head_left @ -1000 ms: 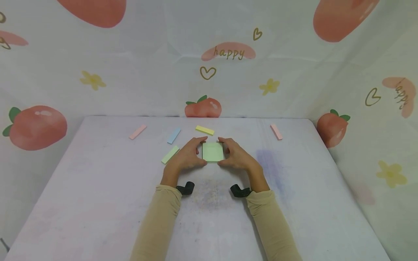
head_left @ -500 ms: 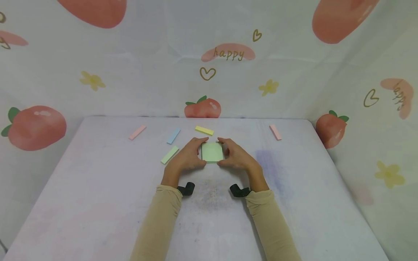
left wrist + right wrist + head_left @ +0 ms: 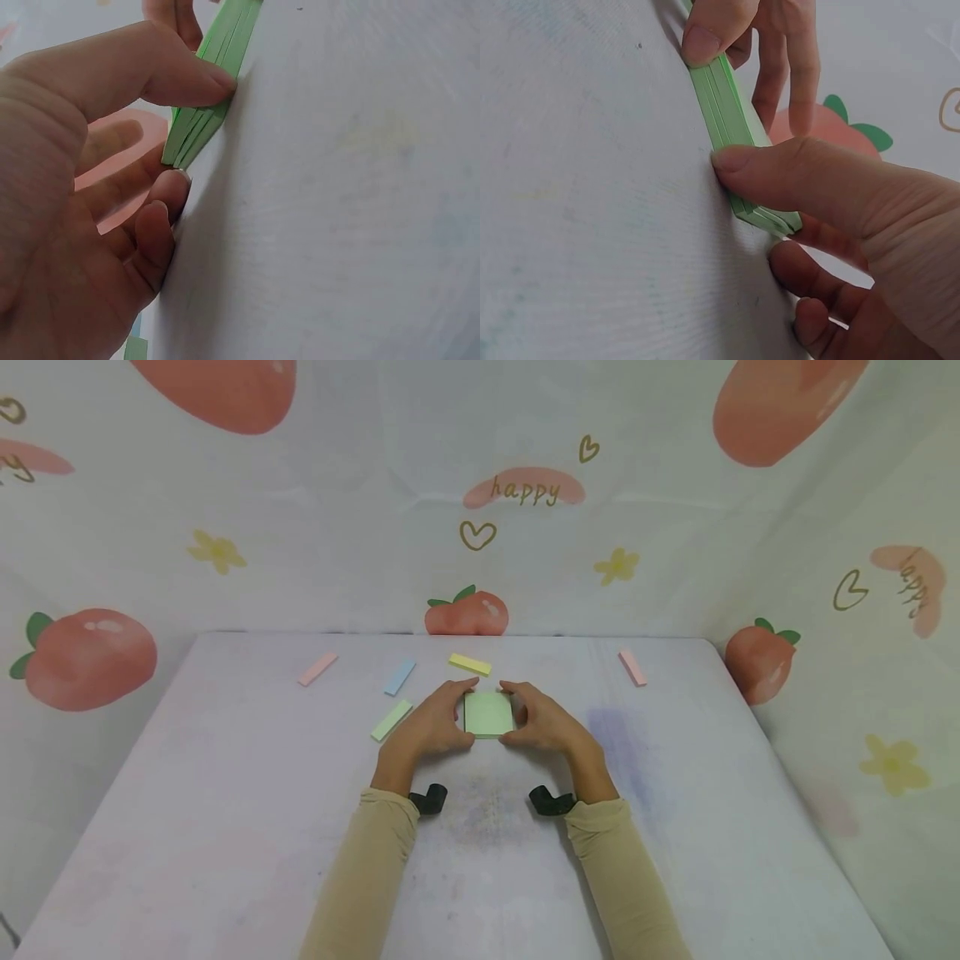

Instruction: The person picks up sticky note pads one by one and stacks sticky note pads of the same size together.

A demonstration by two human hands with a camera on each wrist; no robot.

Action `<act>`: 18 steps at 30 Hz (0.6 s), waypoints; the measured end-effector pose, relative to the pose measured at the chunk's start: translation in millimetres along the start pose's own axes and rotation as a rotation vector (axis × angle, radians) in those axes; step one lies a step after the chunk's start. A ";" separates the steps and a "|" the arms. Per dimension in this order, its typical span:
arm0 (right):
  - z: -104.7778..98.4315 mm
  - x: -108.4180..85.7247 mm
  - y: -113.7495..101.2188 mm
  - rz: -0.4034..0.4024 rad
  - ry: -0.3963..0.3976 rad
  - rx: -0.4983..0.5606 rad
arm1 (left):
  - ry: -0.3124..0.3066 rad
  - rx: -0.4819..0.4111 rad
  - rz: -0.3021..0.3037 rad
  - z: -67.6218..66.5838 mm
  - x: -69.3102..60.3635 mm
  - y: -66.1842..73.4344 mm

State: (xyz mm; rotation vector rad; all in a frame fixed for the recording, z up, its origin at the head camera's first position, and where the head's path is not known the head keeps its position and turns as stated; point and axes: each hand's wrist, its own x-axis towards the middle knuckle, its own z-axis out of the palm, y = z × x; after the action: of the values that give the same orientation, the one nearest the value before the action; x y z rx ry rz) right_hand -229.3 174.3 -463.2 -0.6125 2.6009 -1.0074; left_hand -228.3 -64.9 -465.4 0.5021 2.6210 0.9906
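Observation:
A square pad of pale green sticky notes (image 3: 488, 716) lies at the middle of the table between both hands. My left hand (image 3: 431, 720) grips its left side, thumb at the near edge and fingers towards the far edge. On the opposite side, my right hand (image 3: 547, 720) holds the pad the same way. Both wrist views show layered sheets along the near edge, with thin gaps between them. In the left wrist view the left thumb presses the pad's edge (image 3: 225, 49); in the right wrist view both thumbs touch that edge (image 3: 721, 112).
Beyond the hands lie thin sticky-note strips: pink (image 3: 318, 669), blue (image 3: 400, 677) and yellow (image 3: 470, 664), with another pink strip (image 3: 632, 667) at far right. A green strip (image 3: 391, 721) sits close beside the left hand. Patterned cloth (image 3: 337, 527) hangs behind the table.
Both hands keep their hold on the pad, which stays in place. The whole head view has shifted slightly, with the scene sitting a little lower.

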 end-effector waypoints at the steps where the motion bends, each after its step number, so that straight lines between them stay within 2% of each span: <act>1: 0.0 0.2 0.2 0.002 0.000 -0.005 | 0.003 0.004 0.002 0.1 0.1 -0.1; 6: -0.8 0.2 0.1 -0.001 -0.006 -0.009 | 0.006 0.002 -0.002 -0.4 -0.5 0.8; 18: -2.5 -1.6 1.2 -0.007 -0.013 0.030 | -0.033 0.026 0.001 -2.5 -1.8 2.8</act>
State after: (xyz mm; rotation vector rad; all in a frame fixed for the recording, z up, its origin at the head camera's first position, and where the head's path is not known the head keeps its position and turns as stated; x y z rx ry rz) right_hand -229.3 177.2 -462.1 -0.6190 2.5693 -1.0396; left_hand -227.1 -65.1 -461.4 0.5210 2.6078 0.9409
